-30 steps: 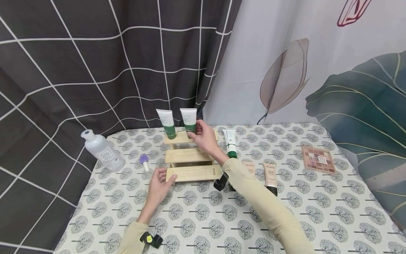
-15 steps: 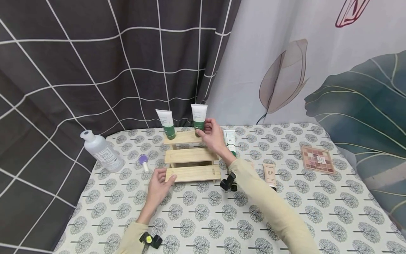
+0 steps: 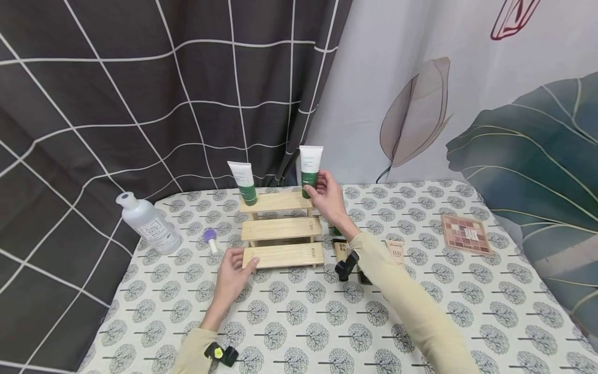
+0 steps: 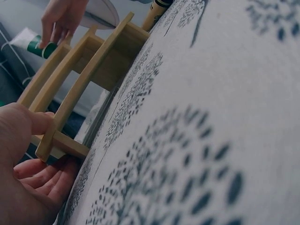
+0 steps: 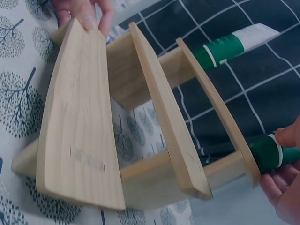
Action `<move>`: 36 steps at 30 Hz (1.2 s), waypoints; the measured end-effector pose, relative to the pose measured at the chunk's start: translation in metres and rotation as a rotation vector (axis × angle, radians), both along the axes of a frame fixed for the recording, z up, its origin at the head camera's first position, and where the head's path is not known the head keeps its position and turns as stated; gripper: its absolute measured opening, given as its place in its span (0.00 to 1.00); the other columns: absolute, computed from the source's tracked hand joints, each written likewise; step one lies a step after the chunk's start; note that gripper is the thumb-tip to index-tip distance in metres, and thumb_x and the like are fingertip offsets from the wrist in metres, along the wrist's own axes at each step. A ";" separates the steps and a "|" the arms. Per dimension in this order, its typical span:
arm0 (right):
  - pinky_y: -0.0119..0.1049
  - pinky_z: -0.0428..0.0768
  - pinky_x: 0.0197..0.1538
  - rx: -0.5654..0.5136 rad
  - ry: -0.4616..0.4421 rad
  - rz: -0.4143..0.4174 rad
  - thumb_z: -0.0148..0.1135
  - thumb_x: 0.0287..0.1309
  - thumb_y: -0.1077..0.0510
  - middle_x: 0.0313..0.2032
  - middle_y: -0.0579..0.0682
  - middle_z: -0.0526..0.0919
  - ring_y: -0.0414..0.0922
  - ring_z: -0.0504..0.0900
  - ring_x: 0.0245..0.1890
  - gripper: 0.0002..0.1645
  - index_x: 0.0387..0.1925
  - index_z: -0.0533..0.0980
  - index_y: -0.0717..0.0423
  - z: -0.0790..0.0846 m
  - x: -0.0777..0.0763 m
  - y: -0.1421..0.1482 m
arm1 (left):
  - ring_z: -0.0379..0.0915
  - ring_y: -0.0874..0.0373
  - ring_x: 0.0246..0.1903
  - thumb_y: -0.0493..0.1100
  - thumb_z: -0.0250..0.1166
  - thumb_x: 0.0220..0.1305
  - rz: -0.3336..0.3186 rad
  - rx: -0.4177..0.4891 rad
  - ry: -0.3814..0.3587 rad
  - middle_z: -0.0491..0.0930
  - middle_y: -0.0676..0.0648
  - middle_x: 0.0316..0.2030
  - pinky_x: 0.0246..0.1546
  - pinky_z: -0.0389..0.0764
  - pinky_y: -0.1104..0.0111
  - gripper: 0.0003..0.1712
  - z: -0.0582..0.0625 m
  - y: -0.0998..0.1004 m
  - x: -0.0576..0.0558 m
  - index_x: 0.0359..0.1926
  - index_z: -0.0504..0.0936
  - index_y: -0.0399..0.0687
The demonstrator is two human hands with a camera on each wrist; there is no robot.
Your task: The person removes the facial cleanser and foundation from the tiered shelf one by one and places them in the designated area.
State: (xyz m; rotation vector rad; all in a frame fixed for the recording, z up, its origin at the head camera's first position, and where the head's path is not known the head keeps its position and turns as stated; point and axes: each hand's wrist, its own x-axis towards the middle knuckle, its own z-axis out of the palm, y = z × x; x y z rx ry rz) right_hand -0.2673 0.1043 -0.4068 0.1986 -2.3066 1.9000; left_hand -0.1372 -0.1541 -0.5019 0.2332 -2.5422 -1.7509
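I had the right hand (image 3: 329, 196) pinching the green-and-white squeeze tube (image 3: 309, 169) by its green lower part, cap down, at the top step's right end. Left hand (image 3: 233, 272) gripped the wooden three-tier shelf (image 3: 282, 256) by its lowest step's left end, thumb on top. Couldn't tell if the cap touched wood. Main risk, my read: releasing with the cap overhanging the end, tube tips off. Second: a left-hand tug could rock the shelf and topple the matching tube (image 3: 244, 179), top step's left end. Held tube sat against the right fingers, well beyond and right of the left hand.
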 end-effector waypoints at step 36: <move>0.48 0.83 0.61 0.209 -0.154 -0.132 0.63 0.67 0.59 0.57 0.65 0.78 0.58 0.81 0.55 0.31 0.66 0.66 0.66 -0.018 0.016 0.097 | 0.80 0.42 0.55 0.44 0.71 0.65 0.004 -0.027 -0.002 0.80 0.32 0.56 0.60 0.83 0.55 0.32 0.002 0.001 0.001 0.63 0.69 0.36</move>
